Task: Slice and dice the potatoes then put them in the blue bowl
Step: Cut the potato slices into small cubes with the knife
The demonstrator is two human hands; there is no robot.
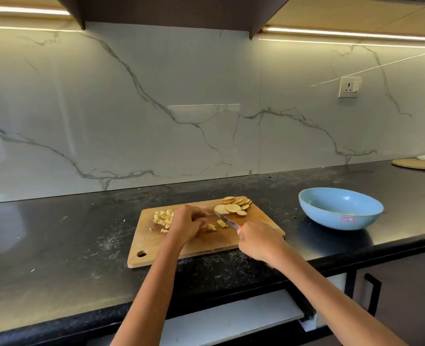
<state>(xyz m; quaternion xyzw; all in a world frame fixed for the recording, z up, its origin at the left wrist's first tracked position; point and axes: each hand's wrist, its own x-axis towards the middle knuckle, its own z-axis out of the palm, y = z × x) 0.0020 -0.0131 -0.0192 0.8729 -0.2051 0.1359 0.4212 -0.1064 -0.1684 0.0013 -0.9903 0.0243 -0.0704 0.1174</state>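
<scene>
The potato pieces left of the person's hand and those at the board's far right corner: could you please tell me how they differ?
The diced pile is small, blocky cubes; the round slices are flat discs, each much larger. The diced pile sits heaped beside the left hand; the round slices lie overlapping in a fan beyond the knife, nearer the blue bowl. Both are pale yellow potato on the cutting board, and neither is in the bowl yet.

On the desk [56,245] lie one wooden cutting board [201,243] and one blue bowl [340,208]. Two hands [189,222] work over the board with one knife [227,221]. Roughly ten round potato slices [233,207] sit near its far right corner; the heap of diced pieces [163,218] is too small to count. One wall socket [349,87], two plates [418,164] at the desk's far right edge.
</scene>
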